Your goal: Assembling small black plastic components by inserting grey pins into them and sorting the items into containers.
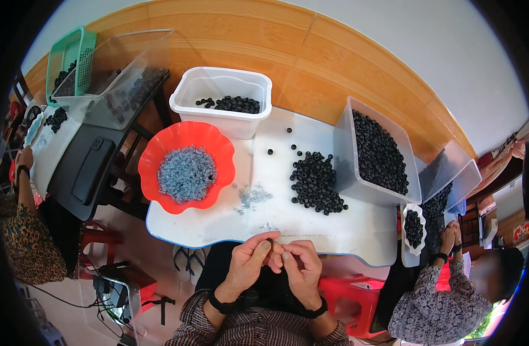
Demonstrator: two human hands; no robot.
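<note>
My left hand and my right hand meet over my lap, just in front of the table's near edge. The left thumb and index finger pinch a small black bead, which shows only as a dark spot. On the right, thumb and fingers are pressed together beside it; whatever they hold is hidden. Beyond my hands lies a loose pile of black beads. A small scatter of clear pieces lies left of that pile. A red scalloped bowl holds many tiny translucent blue-grey pieces.
Behind the bowl stands a white tub with some black beads; at the right, a clear bin is full of them. A person works at the right, another at the left. Red stools flank my seat.
</note>
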